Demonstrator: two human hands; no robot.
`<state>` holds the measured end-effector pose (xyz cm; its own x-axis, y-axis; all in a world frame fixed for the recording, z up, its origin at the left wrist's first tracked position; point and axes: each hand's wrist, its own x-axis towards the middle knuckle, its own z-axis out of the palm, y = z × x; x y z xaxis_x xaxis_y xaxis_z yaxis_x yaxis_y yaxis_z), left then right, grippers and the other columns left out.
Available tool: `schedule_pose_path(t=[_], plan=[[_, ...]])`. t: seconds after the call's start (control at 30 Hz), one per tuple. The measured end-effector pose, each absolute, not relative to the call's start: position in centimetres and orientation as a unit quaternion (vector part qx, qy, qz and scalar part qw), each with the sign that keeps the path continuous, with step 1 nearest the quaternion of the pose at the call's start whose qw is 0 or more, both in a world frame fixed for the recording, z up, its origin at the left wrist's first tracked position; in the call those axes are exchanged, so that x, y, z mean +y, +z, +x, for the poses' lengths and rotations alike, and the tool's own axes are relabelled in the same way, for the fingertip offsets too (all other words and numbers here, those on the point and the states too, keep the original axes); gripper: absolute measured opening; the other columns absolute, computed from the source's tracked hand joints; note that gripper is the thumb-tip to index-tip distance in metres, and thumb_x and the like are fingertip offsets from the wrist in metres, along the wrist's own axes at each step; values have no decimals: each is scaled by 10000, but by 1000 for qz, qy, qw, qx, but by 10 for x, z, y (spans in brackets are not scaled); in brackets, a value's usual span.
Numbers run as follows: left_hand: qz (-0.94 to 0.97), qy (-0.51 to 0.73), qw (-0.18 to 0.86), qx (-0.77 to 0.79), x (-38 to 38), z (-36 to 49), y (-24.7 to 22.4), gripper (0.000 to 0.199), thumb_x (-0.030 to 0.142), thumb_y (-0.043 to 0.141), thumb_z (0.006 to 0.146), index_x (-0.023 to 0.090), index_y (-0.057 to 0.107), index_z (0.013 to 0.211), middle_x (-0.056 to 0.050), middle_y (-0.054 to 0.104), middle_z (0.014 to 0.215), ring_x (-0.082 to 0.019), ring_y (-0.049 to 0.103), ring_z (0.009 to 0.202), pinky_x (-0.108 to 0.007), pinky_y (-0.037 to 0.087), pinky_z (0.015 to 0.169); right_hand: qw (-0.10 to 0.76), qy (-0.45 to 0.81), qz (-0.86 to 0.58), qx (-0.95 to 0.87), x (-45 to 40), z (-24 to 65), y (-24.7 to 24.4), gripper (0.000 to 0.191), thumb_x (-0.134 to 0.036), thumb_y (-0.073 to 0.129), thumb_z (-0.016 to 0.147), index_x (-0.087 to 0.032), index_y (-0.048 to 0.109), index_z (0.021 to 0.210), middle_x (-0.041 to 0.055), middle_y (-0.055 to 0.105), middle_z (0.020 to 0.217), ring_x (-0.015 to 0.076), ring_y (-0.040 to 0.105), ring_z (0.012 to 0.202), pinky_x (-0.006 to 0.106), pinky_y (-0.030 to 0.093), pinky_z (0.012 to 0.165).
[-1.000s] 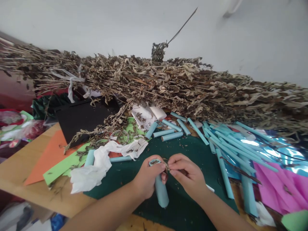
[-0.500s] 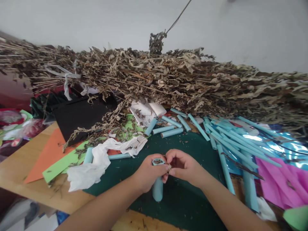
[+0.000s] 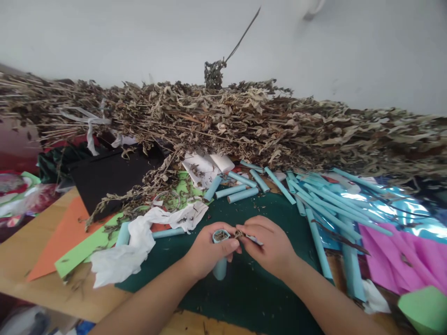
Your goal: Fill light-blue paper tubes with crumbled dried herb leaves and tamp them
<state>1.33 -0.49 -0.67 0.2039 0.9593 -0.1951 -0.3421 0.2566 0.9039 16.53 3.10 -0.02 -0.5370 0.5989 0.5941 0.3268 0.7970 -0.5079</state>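
My left hand (image 3: 209,246) is wrapped round an upright light-blue paper tube (image 3: 220,271). Crumbled dried leaves (image 3: 220,236) show inside the tube's top opening. Just to the right, my right hand (image 3: 267,242) is closed in a pinch on a small bit of dried leaf (image 3: 238,234), close to the left fingertips. A thin pale flat piece (image 3: 254,240) also sticks out between the right fingers; its kind is unclear. Both hands are above a dark green mat (image 3: 268,298) dotted with leaf crumbs.
A large bundle of dried leafy stalks (image 3: 223,121) lies along the wall. Several light-blue paper tubes (image 3: 242,194) are scattered beyond the hands, with more piled at right. Crumpled white tissue (image 3: 122,253), a black sheet (image 3: 111,177) and pink paper (image 3: 394,260) lie around.
The view has shifted slightly. My right hand has turned, palm more downward, and the leaf bit and pale piece now show in its fingers. My left hand keeps its hold on the tube.
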Motion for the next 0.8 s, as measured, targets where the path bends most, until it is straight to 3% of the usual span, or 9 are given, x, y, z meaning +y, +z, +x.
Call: schedule_pose_path(t=[0.13,0.27,0.4,0.5,0.7,0.8], plan=[[463,467,636,403,-8,13,-5,367,335,664,559,124,524,824,2,546,569,-72,450,456,-198,364,450,426,65,-245,-868,30,169,-1,181,-92,521,694,-147,587,853,81,583,702,184,510,648,337,433,575],[573,457,579,357,-14,16,-6,346,255,590,649,140,525,969,-27,555,651,-101,490,559,-227,399,550,450,36,-249,-857,28,176,15,224,-61,488,695,-167,545,883,69,559,708,171,503,648,317,440,566],[663,440,490,357,-23,21,-11,120,234,573,649,136,570,719,-30,534,584,-103,474,526,-211,384,535,399,153,-184,-885,19,175,39,193,-88,457,735,-181,524,889,42,548,709,139,493,644,278,438,569],[684,437,452,369,-25,23,-17,137,236,570,619,139,495,556,-4,463,522,-89,416,494,-194,350,495,305,140,-149,-930,11,169,46,140,-125,448,758,-175,551,838,35,562,705,145,468,652,310,409,619],[629,402,548,378,-23,25,-21,104,202,542,560,131,469,582,-2,448,563,-105,409,544,-206,361,520,196,8,-175,-965,1,166,38,209,-159,383,793,-160,576,871,39,559,691,160,437,639,309,337,577],[594,389,604,362,-21,24,-16,188,236,607,536,133,504,655,-1,474,612,-111,417,576,-203,369,535,163,-37,-181,-969,0,170,38,239,-176,393,785,-153,556,958,51,559,710,177,435,652,326,325,584]])
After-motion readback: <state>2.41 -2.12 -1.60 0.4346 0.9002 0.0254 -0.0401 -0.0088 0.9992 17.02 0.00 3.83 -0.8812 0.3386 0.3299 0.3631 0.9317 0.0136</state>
